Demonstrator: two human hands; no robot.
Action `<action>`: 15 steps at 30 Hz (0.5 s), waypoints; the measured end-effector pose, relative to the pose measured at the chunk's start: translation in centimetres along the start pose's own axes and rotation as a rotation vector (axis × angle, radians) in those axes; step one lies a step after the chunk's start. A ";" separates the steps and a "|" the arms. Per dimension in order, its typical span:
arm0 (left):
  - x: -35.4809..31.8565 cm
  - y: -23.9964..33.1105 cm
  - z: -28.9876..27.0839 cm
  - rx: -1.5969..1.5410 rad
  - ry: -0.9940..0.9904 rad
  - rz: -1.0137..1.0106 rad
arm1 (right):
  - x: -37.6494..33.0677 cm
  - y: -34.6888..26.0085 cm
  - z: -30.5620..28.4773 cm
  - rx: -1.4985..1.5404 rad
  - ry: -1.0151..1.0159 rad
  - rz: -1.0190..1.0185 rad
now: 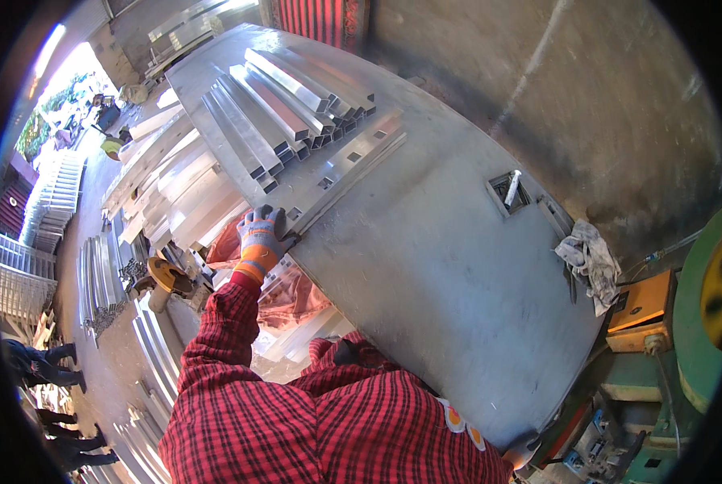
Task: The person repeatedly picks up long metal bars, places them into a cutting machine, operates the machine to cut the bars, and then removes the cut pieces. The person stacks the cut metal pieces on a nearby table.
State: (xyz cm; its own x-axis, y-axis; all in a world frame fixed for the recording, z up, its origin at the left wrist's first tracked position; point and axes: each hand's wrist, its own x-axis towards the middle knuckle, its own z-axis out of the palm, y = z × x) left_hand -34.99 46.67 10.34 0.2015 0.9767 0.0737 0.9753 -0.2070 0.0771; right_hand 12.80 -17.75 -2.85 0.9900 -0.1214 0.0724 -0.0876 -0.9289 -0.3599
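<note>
My left hand (pixel 258 238), in a grey and orange glove, grips the near left end of a long flat metal bar with square holes (pixel 341 168). The bar lies across the grey metal worktable (pixel 433 242), its near end at the table's left edge. Several square aluminium tubes (pixel 272 101) lie side by side just beyond it. My right hand (pixel 524 449), gloved too, is low at the table's near right corner, beside a green machine. Only part of it shows, and its fingers are too hidden to read.
A small square tray (pixel 490 194) with a white marker-like stick and a crumpled rag (pixel 590 262) lie along the right edge. An orange box (pixel 641 306) sits by the green machine's wheel (pixel 699 315). Metal profiles (pixel 187 185) are stacked left; people's legs (pixel 46 363) show far left.
</note>
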 end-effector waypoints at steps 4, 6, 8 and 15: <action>1.1 -0.1 0.2 0.018 -0.073 -0.050 | 1.6 2.9 2.0 0.067 0.038 -0.054; 1.4 0.0 -0.1 0.022 -0.113 -0.041 | 2.3 4.3 3.5 0.075 0.049 -0.116; 1.9 -0.2 0.3 0.050 -0.158 -0.056 | 3.5 6.6 5.4 0.065 0.058 -0.233; 5.1 -0.8 1.2 0.040 -0.245 -0.069 | 3.8 8.8 7.5 -0.128 0.126 -0.410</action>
State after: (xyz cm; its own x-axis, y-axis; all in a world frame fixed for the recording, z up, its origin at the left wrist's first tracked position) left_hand -34.64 51.90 9.43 0.1451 0.9739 -0.1744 0.9894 -0.1414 0.0339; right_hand 16.64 -23.76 -12.74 0.9251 0.2321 0.3006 0.2888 -0.9440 -0.1599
